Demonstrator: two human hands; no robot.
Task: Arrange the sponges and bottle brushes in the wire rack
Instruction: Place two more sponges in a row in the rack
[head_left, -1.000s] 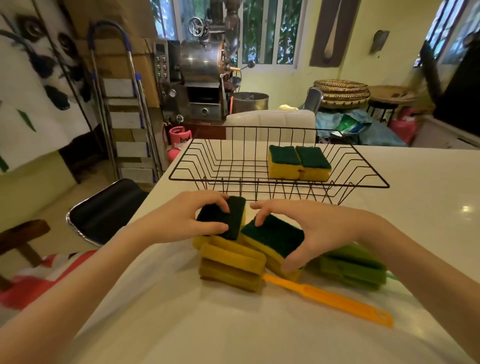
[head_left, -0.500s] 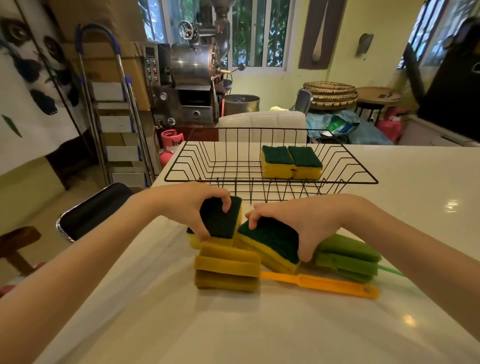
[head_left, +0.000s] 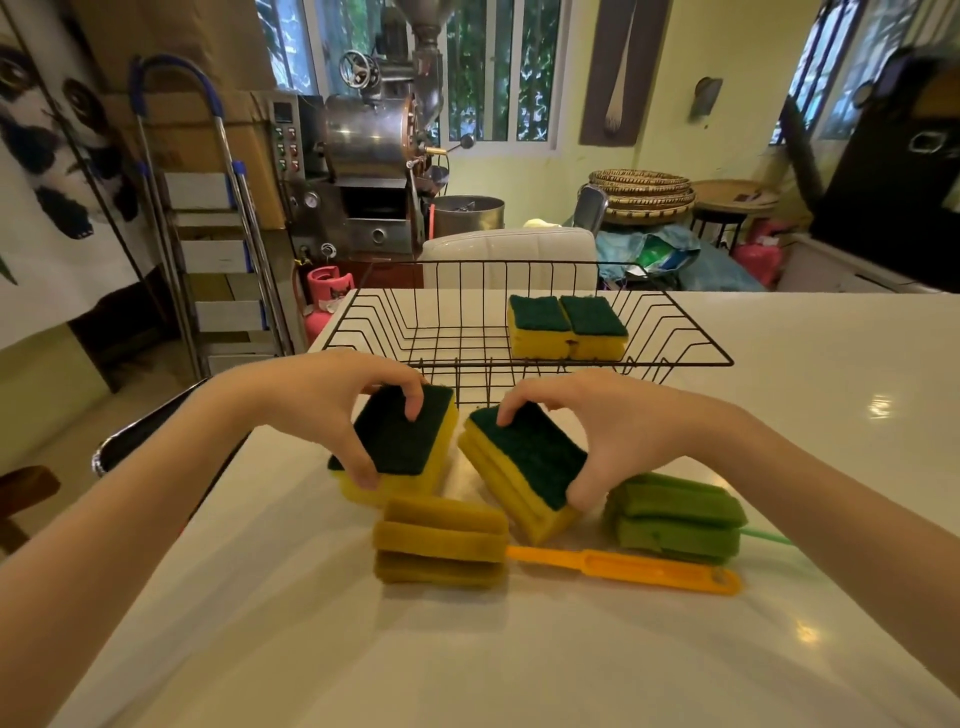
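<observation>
Head view: both hands (head_left: 613, 431) each clamped on a blocky yellow foam sponge (head_left: 400, 447) with rough green top.

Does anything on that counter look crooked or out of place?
Nothing is damaged or spilled. The sponge in the right hand is skewed and tilted, and the sponge under the left hand is also angled. Two sponges sit neatly side by side in the wire rack.

table (head_left: 779, 415): glossy white, smooth
black wire rack (head_left: 675, 332): thin matt metal
yellow sponges (head_left: 410, 480): soft foam, rough dark-green scouring top
orange brush handle (head_left: 623, 568): smooth plastic
</observation>
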